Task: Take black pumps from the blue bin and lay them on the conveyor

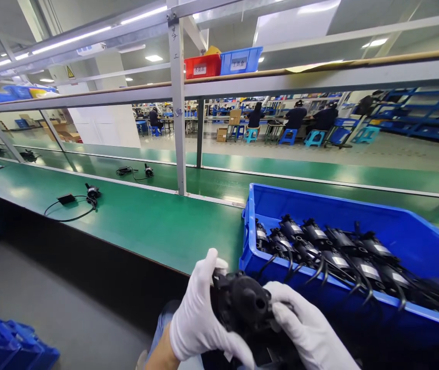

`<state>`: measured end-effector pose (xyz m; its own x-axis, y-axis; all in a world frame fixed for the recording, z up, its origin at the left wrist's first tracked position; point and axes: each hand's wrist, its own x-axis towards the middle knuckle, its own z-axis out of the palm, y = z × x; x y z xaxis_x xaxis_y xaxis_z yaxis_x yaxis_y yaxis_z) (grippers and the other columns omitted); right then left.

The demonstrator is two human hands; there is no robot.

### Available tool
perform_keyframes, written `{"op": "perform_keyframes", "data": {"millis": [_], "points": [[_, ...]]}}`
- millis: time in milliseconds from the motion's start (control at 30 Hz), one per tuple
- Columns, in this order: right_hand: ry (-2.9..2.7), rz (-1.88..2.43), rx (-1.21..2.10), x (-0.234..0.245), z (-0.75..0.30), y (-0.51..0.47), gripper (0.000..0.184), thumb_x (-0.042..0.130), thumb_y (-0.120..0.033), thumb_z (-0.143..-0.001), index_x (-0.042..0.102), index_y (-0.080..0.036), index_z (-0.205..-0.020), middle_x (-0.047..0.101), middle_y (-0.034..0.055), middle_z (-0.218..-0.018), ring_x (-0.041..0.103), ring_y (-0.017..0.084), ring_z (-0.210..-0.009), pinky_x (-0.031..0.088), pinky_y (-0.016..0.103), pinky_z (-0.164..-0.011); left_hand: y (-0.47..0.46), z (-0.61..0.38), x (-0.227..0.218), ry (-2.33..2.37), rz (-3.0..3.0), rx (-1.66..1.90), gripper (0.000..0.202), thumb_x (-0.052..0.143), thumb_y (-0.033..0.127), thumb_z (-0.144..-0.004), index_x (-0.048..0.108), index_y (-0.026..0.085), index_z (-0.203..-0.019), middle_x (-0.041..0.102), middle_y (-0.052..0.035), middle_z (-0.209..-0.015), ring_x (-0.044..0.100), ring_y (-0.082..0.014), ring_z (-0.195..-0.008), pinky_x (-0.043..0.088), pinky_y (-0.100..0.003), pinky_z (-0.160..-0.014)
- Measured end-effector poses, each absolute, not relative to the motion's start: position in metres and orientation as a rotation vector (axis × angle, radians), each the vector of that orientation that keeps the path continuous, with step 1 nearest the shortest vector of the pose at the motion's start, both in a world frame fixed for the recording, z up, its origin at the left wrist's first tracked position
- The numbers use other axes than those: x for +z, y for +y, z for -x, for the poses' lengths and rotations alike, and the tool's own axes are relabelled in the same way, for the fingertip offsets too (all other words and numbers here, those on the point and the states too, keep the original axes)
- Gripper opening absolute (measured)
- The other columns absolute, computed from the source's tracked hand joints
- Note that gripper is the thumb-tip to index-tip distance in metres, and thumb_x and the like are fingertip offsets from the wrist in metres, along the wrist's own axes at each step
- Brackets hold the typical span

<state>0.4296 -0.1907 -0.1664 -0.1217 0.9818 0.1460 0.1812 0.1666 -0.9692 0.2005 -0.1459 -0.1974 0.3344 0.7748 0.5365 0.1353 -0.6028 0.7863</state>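
Observation:
In white gloves, both hands are in front of me at the bottom of the head view. My left hand [204, 313] curves around the left side of a small black pump [247, 303], thumb below and fingers above. My right hand [304, 324] grips the same pump from the right, fingertips against its side. The pump's round end, with a dark hole in it, faces me. Just beyond, a blue bin [358, 205] stands on the green bench and holds several similar black pumps [315, 234], their cables hanging over the near rim.
Further left on the green bench [146, 221] lies another pump [93, 191] with its cable and a small black box. A metal upright [178, 113] carries a shelf with red and blue bins. Blue crates [7, 341] sit on the floor at lower left. People sit in the background.

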Motion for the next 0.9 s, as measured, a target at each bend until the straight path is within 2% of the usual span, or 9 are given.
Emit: {"op": "perform_keyframes", "data": {"millis": [67, 133, 200, 300, 467, 533, 600, 767, 900], "points": [[-1.649, 0.971, 0.907, -0.161, -0.431, -0.189, 0.046, 0.059, -0.069, -0.097, 0.078, -0.028, -0.092, 0.072, 0.0045, -0.084, 0.068, 0.018, -0.077, 0.060, 0.024, -0.072, -0.145, -0.189, -0.196, 0.760, -1.968, 1.368, 0.150, 0.081, 0.090, -0.043, 0.022, 0.026, -0.166, 0.044, -0.0218, -0.156, 0.049, -0.0463, -0.142, 0.035, -0.062, -0.123], [-1.747, 0.816, 0.795, -0.161, -0.433, -0.189, 0.032, 0.059, -0.059, -0.101, 0.080, -0.036, -0.106, 0.075, 0.0042, -0.093, 0.071, 0.019, -0.085, 0.062, 0.026, -0.080, -0.141, -0.178, -0.194, 0.767, -1.904, 1.477, 0.132, 0.067, 0.094, -0.061, 0.019, 0.030, -0.167, 0.032, -0.0201, -0.166, 0.036, -0.0451, -0.153, 0.025, -0.062, -0.129], [-1.746, 0.779, 0.818, -0.166, -0.435, -0.190, 0.029, 0.058, -0.058, -0.102, 0.079, -0.040, -0.110, 0.076, 0.0036, -0.094, 0.071, 0.020, -0.087, 0.062, 0.029, -0.081, -0.137, -0.170, -0.192, 0.774, -1.790, 1.563, 0.110, 0.051, 0.090, -0.080, 0.019, 0.030, -0.166, 0.034, -0.0182, -0.166, 0.039, -0.0406, -0.153, 0.027, -0.059, -0.129], [-1.555, 0.919, 0.955, -0.176, -0.437, -0.188, 0.049, 0.056, -0.071, -0.097, 0.078, -0.029, -0.088, 0.068, 0.0044, -0.078, 0.065, 0.019, -0.072, 0.059, 0.028, -0.069, -0.135, -0.166, -0.191, 0.790, -1.590, 1.560, 0.087, 0.043, 0.082, -0.093, 0.036, 0.027, -0.160, 0.049, -0.0157, -0.157, 0.052, -0.0357, -0.142, 0.038, -0.053, -0.123], [-1.104, 1.350, 1.292, -0.163, -0.414, -0.174, 0.073, 0.055, -0.091, -0.082, 0.050, -0.020, -0.070, 0.047, -0.0012, -0.061, 0.038, 0.011, -0.053, 0.036, 0.023, -0.048, -0.149, -0.175, -0.183, 0.876, -1.433, 1.253, 0.078, 0.032, 0.079, -0.098, 0.052, 0.024, -0.149, 0.065, -0.0145, -0.135, 0.069, -0.0246, -0.100, 0.055, -0.045, -0.097], [-1.101, 1.400, 1.348, -0.147, -0.396, -0.168, 0.078, 0.055, -0.097, -0.075, 0.042, -0.021, -0.065, 0.042, -0.0023, -0.057, 0.033, 0.010, -0.052, 0.031, 0.024, -0.048, -0.157, -0.180, -0.178, 0.862, -1.434, 1.119, 0.081, 0.034, 0.080, -0.097, 0.047, 0.024, -0.154, 0.064, -0.0154, -0.137, 0.068, -0.0227, -0.093, 0.056, -0.043, -0.091], [-1.223, 1.410, 1.288, -0.133, -0.380, -0.163, 0.078, 0.057, -0.096, -0.074, 0.041, -0.021, -0.061, 0.044, -0.0017, -0.055, 0.035, 0.011, -0.053, 0.033, 0.026, -0.053, -0.161, -0.183, -0.174, 0.827, -1.399, 1.026, 0.081, 0.050, 0.079, -0.094, 0.047, 0.024, -0.154, 0.064, -0.0143, -0.137, 0.067, -0.0259, -0.106, 0.054, -0.044, -0.098], [-1.368, 1.294, 1.324, -0.115, -0.362, -0.160, 0.074, 0.044, -0.091, -0.085, 0.045, -0.022, -0.058, 0.049, 0.0000, -0.054, 0.037, 0.012, -0.052, 0.033, 0.027, -0.052, -0.153, -0.179, -0.182, 0.747, -0.910, 1.198, 0.067, 0.073, 0.073, -0.081, 0.071, 0.023, -0.125, 0.073, -0.0107, -0.122, 0.065, -0.0325, -0.123, 0.052, -0.047, -0.108], [-1.596, 1.301, 1.145, -0.116, -0.349, -0.157, 0.056, 0.048, -0.072, -0.091, 0.063, -0.022, -0.072, 0.067, 0.0050, -0.077, 0.061, 0.019, -0.075, 0.050, 0.030, -0.072, -0.150, -0.172, -0.181, 0.651, -0.581, 1.274, 0.078, 0.075, 0.081, -0.070, 0.075, 0.018, -0.116, 0.071, -0.0147, -0.129, 0.061, -0.0375, -0.130, 0.052, -0.050, -0.108]]}}
